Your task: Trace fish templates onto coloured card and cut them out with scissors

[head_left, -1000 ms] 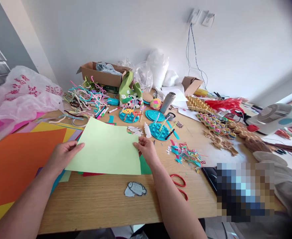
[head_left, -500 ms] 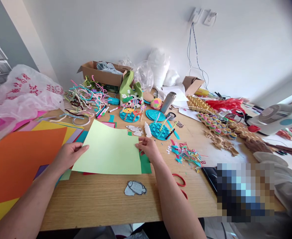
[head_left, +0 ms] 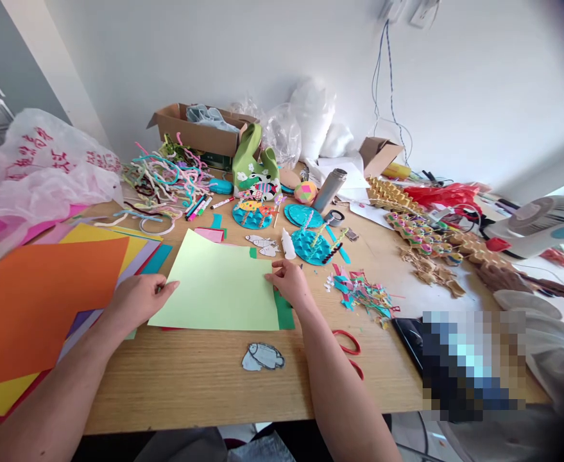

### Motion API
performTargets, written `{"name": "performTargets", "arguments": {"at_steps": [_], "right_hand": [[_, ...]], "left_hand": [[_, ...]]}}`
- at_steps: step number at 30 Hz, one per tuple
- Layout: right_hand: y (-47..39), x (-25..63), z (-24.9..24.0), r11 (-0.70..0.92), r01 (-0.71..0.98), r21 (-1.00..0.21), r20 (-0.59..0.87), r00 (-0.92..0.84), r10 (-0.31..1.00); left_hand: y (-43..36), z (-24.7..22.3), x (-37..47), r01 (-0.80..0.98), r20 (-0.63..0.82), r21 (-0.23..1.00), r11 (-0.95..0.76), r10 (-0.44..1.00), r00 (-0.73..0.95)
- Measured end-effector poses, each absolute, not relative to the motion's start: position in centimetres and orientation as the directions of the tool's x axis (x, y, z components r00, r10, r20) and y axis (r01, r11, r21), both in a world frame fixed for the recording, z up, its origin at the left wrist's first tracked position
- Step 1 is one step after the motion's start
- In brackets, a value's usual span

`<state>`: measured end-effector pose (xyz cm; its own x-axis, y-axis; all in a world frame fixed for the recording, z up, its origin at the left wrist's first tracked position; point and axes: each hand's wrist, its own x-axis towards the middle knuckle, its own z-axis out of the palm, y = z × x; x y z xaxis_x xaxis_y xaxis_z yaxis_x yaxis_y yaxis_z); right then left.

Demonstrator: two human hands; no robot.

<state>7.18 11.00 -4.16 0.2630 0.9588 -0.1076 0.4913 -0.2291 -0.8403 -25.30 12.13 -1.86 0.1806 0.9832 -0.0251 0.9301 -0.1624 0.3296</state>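
Observation:
A pale green sheet of paper (head_left: 221, 285) spans the space between my two hands, over other coloured paper. My left hand (head_left: 144, 298) pinches its left edge, thumb on top. At the right edge, the thumb and fingers of my right hand (head_left: 289, 282) close on the paper. Part of a dark green sheet (head_left: 285, 314) shows beneath, by my right wrist. Grey paper fish cutouts (head_left: 263, 357) lie on the table in front of the sheet. Red-handled scissors (head_left: 348, 342) are partly hidden behind my right forearm.
Coloured sheets (head_left: 36, 301) are stacked at the left. Behind the paper are a white glue bottle (head_left: 288, 245), white fish cutouts (head_left: 264, 244) and blue discs (head_left: 313, 247). Paper scraps (head_left: 366, 292) lie right of my arm. At far right, another person's hand (head_left: 500, 279) is near a fan (head_left: 536, 224).
The pale green sheet has come down flatter and slightly right, with both hands still on it. The camera view has shifted a little.

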Motion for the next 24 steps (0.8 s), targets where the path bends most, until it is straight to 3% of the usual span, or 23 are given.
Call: {"name": "performTargets", "arguments": {"at_steps": [8,24], "right_hand": [[10.78,6.70,-3.69,-0.232,0.640,-0.733,-0.061,0.278,0.959],[10.66,6.61,-3.48,-0.213,0.737,-0.641,-0.018,0.263,0.965]], "left_hand": [[12.09,-1.99,-25.24,0.966,-0.057,0.210,-0.152,0.984,0.167],[11.72,-1.74,-25.05,0.980,-0.067,0.136,-0.145,0.986,0.155]]}}
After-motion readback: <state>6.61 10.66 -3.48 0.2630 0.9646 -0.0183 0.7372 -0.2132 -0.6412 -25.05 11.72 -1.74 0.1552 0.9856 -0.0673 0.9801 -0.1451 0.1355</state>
